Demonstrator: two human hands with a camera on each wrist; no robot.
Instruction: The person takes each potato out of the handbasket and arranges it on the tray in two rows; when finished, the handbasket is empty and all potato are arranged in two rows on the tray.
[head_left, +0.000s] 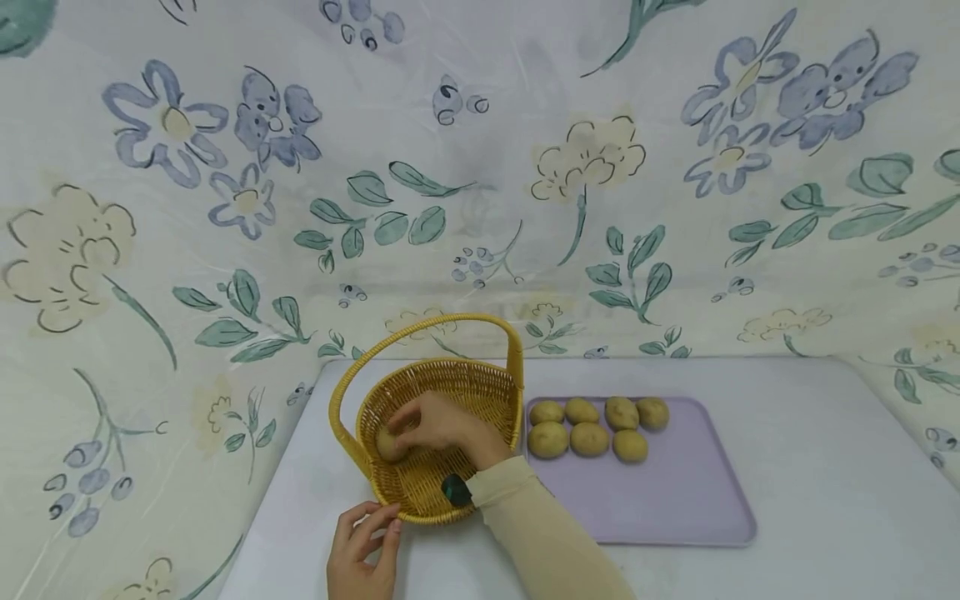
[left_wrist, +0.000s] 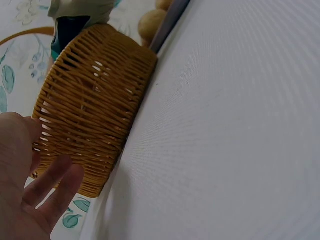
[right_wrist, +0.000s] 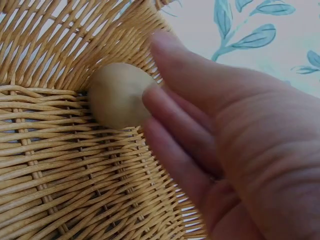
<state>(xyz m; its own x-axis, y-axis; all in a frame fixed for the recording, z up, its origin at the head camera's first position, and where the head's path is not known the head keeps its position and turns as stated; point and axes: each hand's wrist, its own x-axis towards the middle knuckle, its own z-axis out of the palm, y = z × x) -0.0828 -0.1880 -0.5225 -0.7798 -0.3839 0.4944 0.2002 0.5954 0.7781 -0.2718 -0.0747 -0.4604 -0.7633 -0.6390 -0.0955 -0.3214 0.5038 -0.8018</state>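
A yellow-brown wicker basket (head_left: 446, 371) with a tall arched handle stands on the left of the table. My left hand (head_left: 363, 546) holds its near rim, also seen in the left wrist view, where the fingers lie against the wicker wall (left_wrist: 90, 105). Inside the basket, one potato (right_wrist: 117, 95) lies against the left side. My right hand (head_left: 442, 425) reaches in over the right rim. In the right wrist view a fingertip touches or nearly touches the potato, and the thumb stands apart from it.
Right of the basket lies a flat lilac tray (head_left: 675, 508). Several potatoes (head_left: 588, 439) sit in two rows at its far left part. A white table (head_left: 817, 467) is beneath everything, and a floral-patterned cloth (head_left: 495, 150) hangs behind.
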